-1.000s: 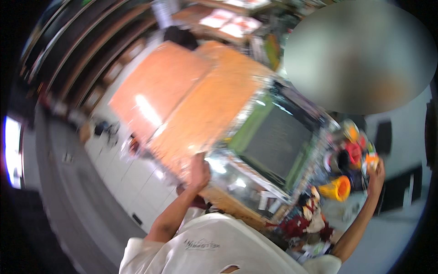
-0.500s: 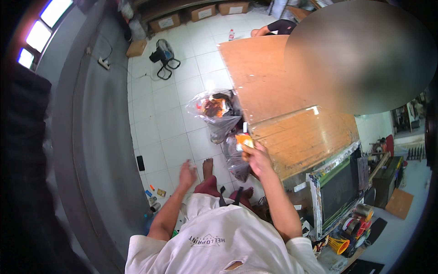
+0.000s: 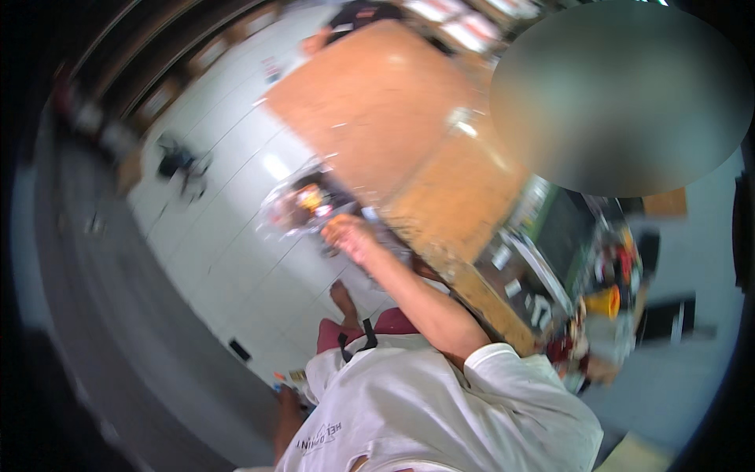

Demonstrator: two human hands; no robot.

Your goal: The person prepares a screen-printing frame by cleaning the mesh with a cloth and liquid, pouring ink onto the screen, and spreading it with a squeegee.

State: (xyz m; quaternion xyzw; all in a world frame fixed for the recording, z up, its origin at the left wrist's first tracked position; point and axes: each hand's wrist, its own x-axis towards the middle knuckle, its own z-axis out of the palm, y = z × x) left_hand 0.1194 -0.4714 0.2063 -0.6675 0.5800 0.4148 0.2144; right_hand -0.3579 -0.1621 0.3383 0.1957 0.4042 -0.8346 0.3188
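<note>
My right hand [image 3: 350,237] reaches forward at the near edge of a clear plastic bag [image 3: 275,211]. Its fingers look curled around a small orange-and-white packet [image 3: 338,221], though motion smears the grip. Orange, yellow and dark contents [image 3: 311,198] show inside the bag, just past the fingertips. A second, darker bag [image 3: 393,250] stands partly behind my right forearm, against the table's side. Down at the lower edge, my left arm [image 3: 289,417] hangs beside my shirt, and its fingers cannot be made out.
A large wooden table [image 3: 377,110] lies ahead and to the right. Another person's arm [image 3: 316,41] is at its far edge. A black fan [image 3: 179,161] stands on the tiled floor. Framed panels [image 3: 550,252] and a yellow cone-shaped spool [image 3: 603,302] are at the right.
My right hand has moved forward and left, from above the darker bag to the clear bag. The left hand has dropped back toward my side. The whole view has turned and blurred.
</note>
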